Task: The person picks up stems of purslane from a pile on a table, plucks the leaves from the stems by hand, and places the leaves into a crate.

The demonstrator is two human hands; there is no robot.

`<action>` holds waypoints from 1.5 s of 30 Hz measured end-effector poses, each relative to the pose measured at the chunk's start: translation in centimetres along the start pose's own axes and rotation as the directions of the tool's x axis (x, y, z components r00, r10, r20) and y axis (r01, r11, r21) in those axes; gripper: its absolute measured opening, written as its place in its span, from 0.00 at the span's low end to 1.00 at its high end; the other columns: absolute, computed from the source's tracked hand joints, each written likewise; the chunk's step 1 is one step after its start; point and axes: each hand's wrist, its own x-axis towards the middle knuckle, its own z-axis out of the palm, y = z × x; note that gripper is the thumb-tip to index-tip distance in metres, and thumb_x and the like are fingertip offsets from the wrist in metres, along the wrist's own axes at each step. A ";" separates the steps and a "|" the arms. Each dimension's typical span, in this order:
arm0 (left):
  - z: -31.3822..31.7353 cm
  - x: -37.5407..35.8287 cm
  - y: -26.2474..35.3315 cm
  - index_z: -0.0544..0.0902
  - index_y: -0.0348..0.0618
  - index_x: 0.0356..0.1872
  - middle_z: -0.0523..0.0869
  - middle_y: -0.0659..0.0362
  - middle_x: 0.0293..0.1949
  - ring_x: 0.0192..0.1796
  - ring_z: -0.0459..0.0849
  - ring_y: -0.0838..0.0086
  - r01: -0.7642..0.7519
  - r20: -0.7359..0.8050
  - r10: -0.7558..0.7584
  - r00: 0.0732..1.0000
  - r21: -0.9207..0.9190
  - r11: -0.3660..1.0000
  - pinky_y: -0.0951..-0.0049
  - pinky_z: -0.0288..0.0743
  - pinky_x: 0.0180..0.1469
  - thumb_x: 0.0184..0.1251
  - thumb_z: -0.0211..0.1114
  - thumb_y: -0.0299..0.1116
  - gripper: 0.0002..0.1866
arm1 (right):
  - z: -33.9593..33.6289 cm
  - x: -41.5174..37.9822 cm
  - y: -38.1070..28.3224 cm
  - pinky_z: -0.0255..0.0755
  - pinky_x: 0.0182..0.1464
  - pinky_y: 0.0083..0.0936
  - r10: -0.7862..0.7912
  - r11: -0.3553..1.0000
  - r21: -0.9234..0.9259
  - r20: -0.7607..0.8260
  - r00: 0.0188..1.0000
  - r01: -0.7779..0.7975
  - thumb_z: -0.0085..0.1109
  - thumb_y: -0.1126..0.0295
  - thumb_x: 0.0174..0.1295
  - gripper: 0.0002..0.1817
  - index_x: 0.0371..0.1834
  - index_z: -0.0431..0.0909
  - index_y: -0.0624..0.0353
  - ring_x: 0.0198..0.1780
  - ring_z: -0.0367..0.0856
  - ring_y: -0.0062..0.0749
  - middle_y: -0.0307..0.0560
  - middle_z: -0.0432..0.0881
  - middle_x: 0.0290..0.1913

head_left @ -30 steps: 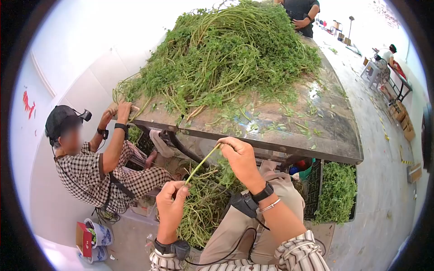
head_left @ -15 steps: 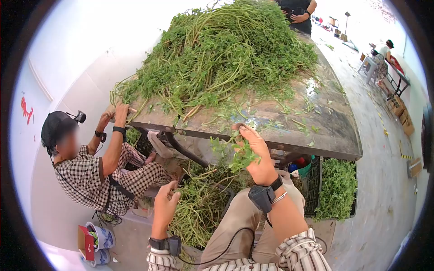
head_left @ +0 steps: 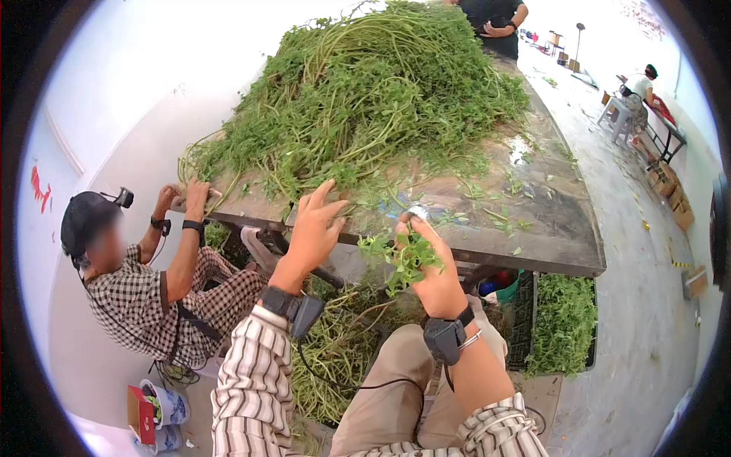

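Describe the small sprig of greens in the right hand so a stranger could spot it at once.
Start at the big heap of greens on the metal table, then drop to the table's near edge. There the right hand pinches a short leafy sprig. Unlike the long, tangled stems heaped above, it is a small tuft held alone in the air.

The worktop looks like worn metal — dull brown, blotchy, with wet glossy patches. The heap of greens is leafy and matt, its stems smooth and pale. The sprig in the right hand is soft leaf; the striped sleeve is woven cloth — the crate dark plastic
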 end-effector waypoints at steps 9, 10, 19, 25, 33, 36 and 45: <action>2.9 5.2 -1.7 0.81 0.41 0.50 0.66 0.48 0.66 0.61 0.68 0.52 0.051 0.063 -0.062 0.996 0.153 0.987 0.60 0.66 0.62 0.53 0.63 0.27 0.19 | -1.5 -0.7 -0.4 0.68 0.46 0.17 -0.121 0.974 -0.170 0.160 0.980 0.149 0.44 0.64 0.71 0.15 0.56 0.68 0.58 0.46 0.73 0.17 0.32 0.74 0.45; 3.4 5.3 -2.2 0.79 0.38 0.51 0.67 0.47 0.65 0.62 0.68 0.51 0.062 -0.012 -0.061 0.998 0.072 0.996 0.60 0.65 0.63 0.54 0.62 0.27 0.20 | -1.6 -0.7 -0.3 0.68 0.46 0.17 -0.123 0.974 -0.168 0.159 0.980 0.149 0.44 0.64 0.71 0.15 0.56 0.68 0.58 0.46 0.73 0.17 0.32 0.74 0.45; 1.1 4.7 -0.7 0.77 0.36 0.54 0.74 0.45 0.60 0.62 0.73 0.54 0.060 -0.245 -0.082 0.966 -0.093 0.994 0.64 0.67 0.61 0.59 0.57 0.25 0.19 | -2.2 -0.4 -0.5 0.68 0.45 0.16 -0.047 0.999 0.028 0.136 0.990 0.044 0.45 0.64 0.71 0.14 0.54 0.69 0.58 0.45 0.73 0.17 0.32 0.74 0.43; -1.9 2.9 2.1 0.80 0.36 0.51 0.75 0.46 0.59 0.61 0.74 0.59 0.097 -0.269 -0.136 0.953 -0.155 0.983 0.67 0.69 0.59 0.62 0.55 0.23 0.16 | -1.5 -0.1 -0.3 0.69 0.46 0.15 -0.058 0.996 0.078 0.226 0.973 0.041 0.46 0.66 0.71 0.14 0.55 0.69 0.59 0.47 0.74 0.17 0.35 0.75 0.45; -3.5 0.2 4.7 0.81 0.33 0.45 0.78 0.48 0.55 0.56 0.77 0.59 0.050 -0.287 -0.103 0.952 -0.187 0.981 0.66 0.71 0.56 0.65 0.54 0.22 0.11 | 0.9 -0.1 -0.5 0.67 0.25 0.18 -0.060 0.998 0.002 -0.124 0.991 0.060 0.49 0.67 0.67 0.06 0.42 0.72 0.56 0.24 0.72 0.18 0.35 0.76 0.30; -3.0 -0.4 4.6 0.81 0.33 0.44 0.79 0.48 0.54 0.55 0.78 0.59 0.105 -0.247 -0.161 0.956 -0.223 0.969 0.66 0.71 0.55 0.64 0.55 0.21 0.11 | 0.1 0.3 -0.4 0.67 0.25 0.19 -0.043 0.995 0.081 -0.093 0.995 0.051 0.49 0.67 0.67 0.06 0.41 0.72 0.57 0.24 0.72 0.19 0.35 0.76 0.30; -0.8 -1.3 1.5 0.81 0.31 0.42 0.80 0.50 0.51 0.50 0.81 0.62 0.065 -0.183 -0.101 0.978 -0.190 0.980 0.71 0.73 0.50 0.62 0.55 0.19 0.10 | -1.7 0.5 -0.2 0.71 0.40 0.17 -0.071 0.993 0.101 0.116 0.991 0.060 0.48 0.66 0.69 0.09 0.48 0.72 0.56 0.42 0.76 0.17 0.34 0.75 0.39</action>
